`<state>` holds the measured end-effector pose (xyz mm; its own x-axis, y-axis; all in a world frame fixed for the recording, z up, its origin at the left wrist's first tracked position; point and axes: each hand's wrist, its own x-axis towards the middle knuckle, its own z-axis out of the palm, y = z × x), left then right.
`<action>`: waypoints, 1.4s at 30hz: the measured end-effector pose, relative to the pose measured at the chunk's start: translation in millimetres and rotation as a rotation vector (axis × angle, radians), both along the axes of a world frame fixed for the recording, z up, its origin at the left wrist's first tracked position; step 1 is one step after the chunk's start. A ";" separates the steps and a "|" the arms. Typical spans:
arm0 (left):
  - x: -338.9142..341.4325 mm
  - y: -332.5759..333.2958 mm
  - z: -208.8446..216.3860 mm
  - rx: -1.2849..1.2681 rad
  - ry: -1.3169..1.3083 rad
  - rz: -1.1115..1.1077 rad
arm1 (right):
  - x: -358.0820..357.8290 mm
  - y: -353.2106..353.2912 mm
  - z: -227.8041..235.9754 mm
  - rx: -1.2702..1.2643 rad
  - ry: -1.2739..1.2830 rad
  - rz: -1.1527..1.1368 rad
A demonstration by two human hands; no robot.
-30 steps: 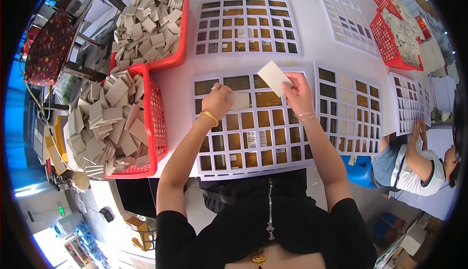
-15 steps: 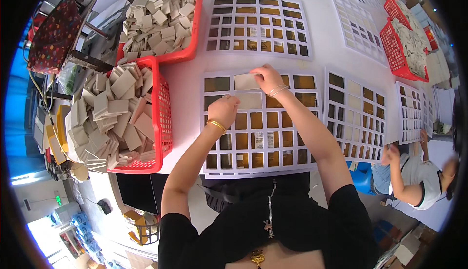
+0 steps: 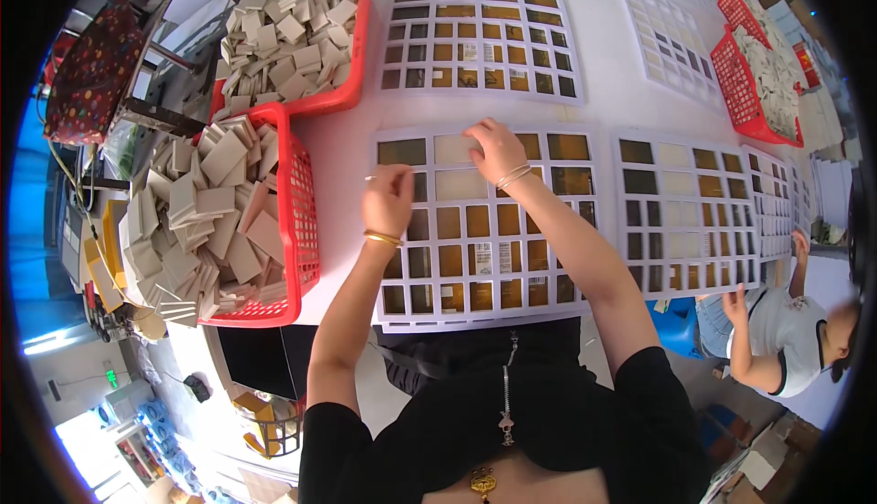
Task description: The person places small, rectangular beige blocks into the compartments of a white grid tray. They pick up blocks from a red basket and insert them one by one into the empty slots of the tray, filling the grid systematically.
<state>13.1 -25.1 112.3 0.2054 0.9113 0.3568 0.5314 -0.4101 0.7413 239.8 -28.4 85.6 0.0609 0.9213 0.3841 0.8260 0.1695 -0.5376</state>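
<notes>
A white grid frame [image 3: 484,310] with rectangular cells lies on the table in front of me. Two cream tiles fill neighbouring cells of its second column: an upper tile [image 3: 449,149] and a lower tile [image 3: 461,184]. My right hand [image 3: 498,152] is at the upper tile's right end, thumb and fingers bent but apart, fingertips at the cell. Over the frame's left border is my left hand [image 3: 388,201], fingers curled in and no tile showing in them. Most other cells show brown or dark backing.
Red baskets heaped with cream tiles stand left: a near basket [image 3: 301,221] and a far basket [image 3: 358,75]. Another grid frame [image 3: 480,93] lies beyond mine; a partly filled frame [image 3: 687,212] is at right. A co-worker [image 3: 776,340] and a red basket [image 3: 744,89] are farther right.
The upper tile, tilted in my right hand before, now lies flat in its cell. My left hand has moved left off the lower tile. The frame at right and the co-worker's hand have shifted.
</notes>
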 end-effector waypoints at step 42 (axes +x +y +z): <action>-43.6 321.4 -12.0 -0.297 0.997 -0.116 | 35.8 -188.4 38.8 -0.292 1.194 -0.283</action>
<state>-30.4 296.2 100.3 0.3755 0.8904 -0.2575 0.9262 -0.3709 0.0680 275.5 -216.8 124.4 0.4374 0.8605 -0.2613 -0.2116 -0.1839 -0.9599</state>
